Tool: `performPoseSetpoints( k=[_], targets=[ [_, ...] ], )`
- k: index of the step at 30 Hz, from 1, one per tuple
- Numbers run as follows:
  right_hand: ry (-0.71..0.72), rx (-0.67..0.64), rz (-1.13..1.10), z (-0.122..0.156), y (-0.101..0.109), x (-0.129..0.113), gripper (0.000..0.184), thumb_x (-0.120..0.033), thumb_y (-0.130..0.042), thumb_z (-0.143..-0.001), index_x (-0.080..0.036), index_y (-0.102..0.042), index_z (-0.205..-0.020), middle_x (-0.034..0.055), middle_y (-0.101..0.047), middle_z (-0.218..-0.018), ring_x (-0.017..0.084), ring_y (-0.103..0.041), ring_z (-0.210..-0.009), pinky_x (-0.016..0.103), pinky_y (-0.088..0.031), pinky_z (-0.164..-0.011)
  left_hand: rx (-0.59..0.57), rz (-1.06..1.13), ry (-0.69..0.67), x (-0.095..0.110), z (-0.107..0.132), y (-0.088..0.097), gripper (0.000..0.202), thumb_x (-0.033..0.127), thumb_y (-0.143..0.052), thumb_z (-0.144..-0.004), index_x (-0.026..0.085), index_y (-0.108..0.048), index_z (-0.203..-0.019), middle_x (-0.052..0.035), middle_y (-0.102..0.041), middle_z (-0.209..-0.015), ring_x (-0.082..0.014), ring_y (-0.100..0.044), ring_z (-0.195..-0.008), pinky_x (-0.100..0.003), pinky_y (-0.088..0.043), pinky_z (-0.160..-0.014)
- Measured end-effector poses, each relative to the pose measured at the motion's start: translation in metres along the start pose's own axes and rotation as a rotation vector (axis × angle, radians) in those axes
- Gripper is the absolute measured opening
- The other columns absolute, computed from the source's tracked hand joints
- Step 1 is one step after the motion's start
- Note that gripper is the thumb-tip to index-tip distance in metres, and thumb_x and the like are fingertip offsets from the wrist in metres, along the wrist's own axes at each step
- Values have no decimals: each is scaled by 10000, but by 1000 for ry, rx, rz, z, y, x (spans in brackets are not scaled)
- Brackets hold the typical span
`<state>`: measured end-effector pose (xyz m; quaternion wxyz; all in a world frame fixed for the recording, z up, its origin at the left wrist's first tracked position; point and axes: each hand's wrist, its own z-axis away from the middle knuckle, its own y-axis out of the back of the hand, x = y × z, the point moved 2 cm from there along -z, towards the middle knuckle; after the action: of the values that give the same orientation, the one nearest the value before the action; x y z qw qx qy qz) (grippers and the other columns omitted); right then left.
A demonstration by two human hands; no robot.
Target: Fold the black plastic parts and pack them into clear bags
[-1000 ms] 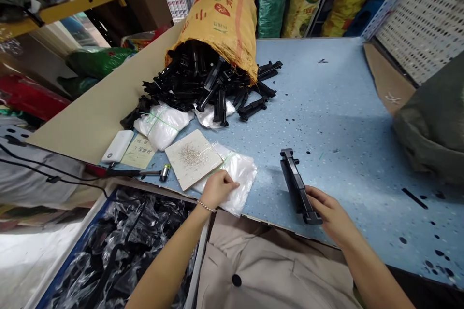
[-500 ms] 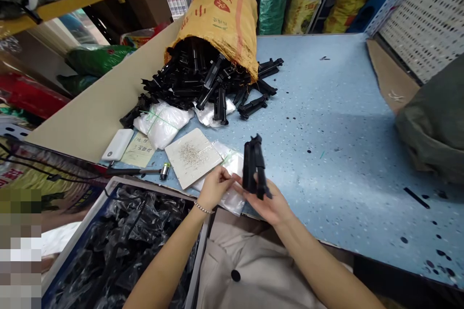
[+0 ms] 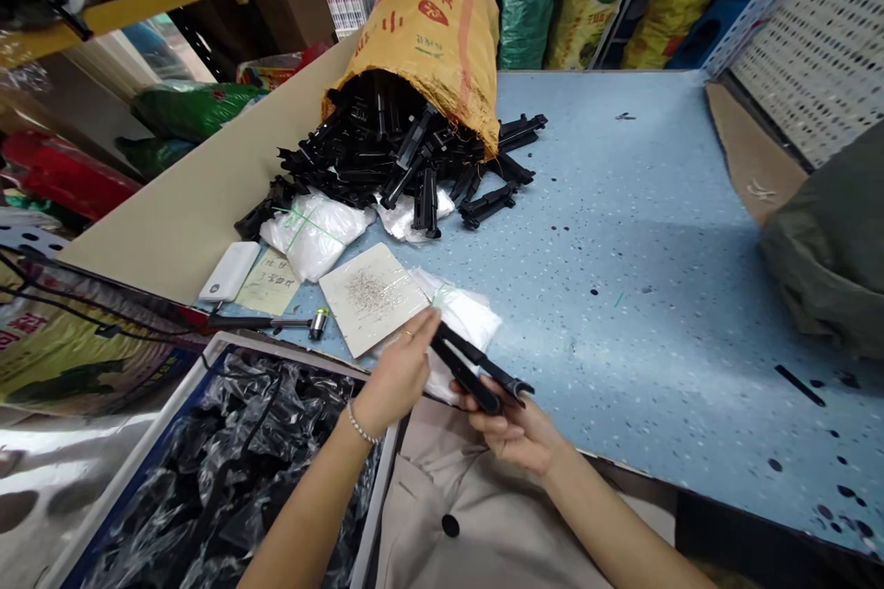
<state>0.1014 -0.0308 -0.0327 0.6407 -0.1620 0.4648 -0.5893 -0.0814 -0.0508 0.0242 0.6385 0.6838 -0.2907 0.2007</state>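
Observation:
A long, slim black plastic part [image 3: 476, 366] lies slanted across my right hand [image 3: 515, 431], whose fingers are wrapped round its lower end. Two roughly parallel bars with a gap between them make up the part. At its upper end are the fingertips of my left hand [image 3: 401, 373], pressed together; whatever tiny thing they may pinch is hidden. Just beyond the left hand is a pale square board [image 3: 373, 299] sprinkled with tiny brownish bits. A white plastic-wrapped packet [image 3: 470, 317] lies under and behind the black part.
A yellow woven sack [image 3: 432, 28] spills many similar black parts [image 3: 373, 143] onto the blue table [image 3: 622, 230]. At the left lie a tied white bag [image 3: 318, 230], a power bank [image 3: 230, 271], a note [image 3: 269, 281] and a hammer-like tool [image 3: 266, 322]. A crate [image 3: 214, 345] of bagged black pieces stands below.
The black part has tipped from upright to slanting down to the right, and my right fingers have curled round it. My left hand has moved to the part's upper end.

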Motion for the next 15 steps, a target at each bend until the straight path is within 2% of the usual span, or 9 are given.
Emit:
performPoseSetpoints(
  k=[2, 4, 6, 7, 9, 12, 13, 15],
  targets=[
    [149, 122, 129, -11, 3, -5, 313, -461, -619, -792, -159, -652, -868, 9, -559, -681, 46, -312, -444, 127, -200, -304, -100, 11, -113, 24, 11, -10, 739, -23, -337, -800, 173, -195, -1499, -149, -312, -1517, -232, -303, -1407, -428, -345, -1136],
    [280, 241, 230, -15, 2, -11, 248, -424, -629, -793, -178, -641, -820, 10, -570, -691, 78, -425, -509, 148, -334, -365, -184, 35, -185, 47, 20, -19, 775, -24, -349, -793, 183, -136, -1509, -143, -287, -1529, -222, -318, -1400, -393, -383, -1113],
    [422, 328, 379, -9, -5, -16, 184, -338, -661, -776, -190, -660, -886, 34, -630, -832, 137, -561, -736, 198, -489, -572, -200, 37, -172, 62, 26, -23, 738, 16, -396, -816, 173, -167, -1500, -154, -320, -1504, -228, -375, -1366, -384, -418, -1087],
    [489, 330, 494, -4, -10, -18, 214, -297, -664, -771, -198, -667, -961, 45, -649, -943, 169, -579, -877, 240, -516, -709, -188, 27, -145, 67, 29, -22, 685, 53, -431, -836, 170, -232, -1481, -158, -373, -1466, -231, -429, -1324, -382, -441, -1067],
    [520, 194, 705, 8, -24, -18, 355, -257, -642, -788, -222, -636, -1141, 50, -640, -1117, 208, -565, -1043, 323, -485, -890, -157, -10, -92, 72, 40, -10, 530, 144, -485, -875, 178, -396, -1396, -145, -501, -1344, -223, -534, -1211, -370, -482, -1022],
    [304, -122, 754, 23, -36, -10, 424, -301, -591, -850, -253, -569, -1271, 54, -631, -1184, 194, -614, -984, 364, -494, -890, -159, -141, 23, 61, 78, 23, 365, 197, -457, -912, 220, -541, -1267, -110, -594, -1231, -222, -588, -1131, -372, -498, -988],
    [252, -147, 733, 27, -36, -9, 417, -326, -590, -858, -255, -571, -1269, 58, -633, -1183, 181, -628, -939, 357, -506, -863, -182, -203, 109, 50, 96, 35, 355, 190, -449, -910, 231, -561, -1245, -104, -600, -1234, -232, -592, -1131, -385, -497, -982],
    [238, -64, 702, 30, -30, -12, 396, -379, -611, -849, -242, -602, -1221, 67, -650, -1141, 163, -636, -869, 341, -516, -815, -282, -307, 390, 19, 139, 53, 308, 180, -477, -887, 213, -616, -1160, -102, -622, -1201, -243, -628, -1066, -386, -509, -941]
  ],
)
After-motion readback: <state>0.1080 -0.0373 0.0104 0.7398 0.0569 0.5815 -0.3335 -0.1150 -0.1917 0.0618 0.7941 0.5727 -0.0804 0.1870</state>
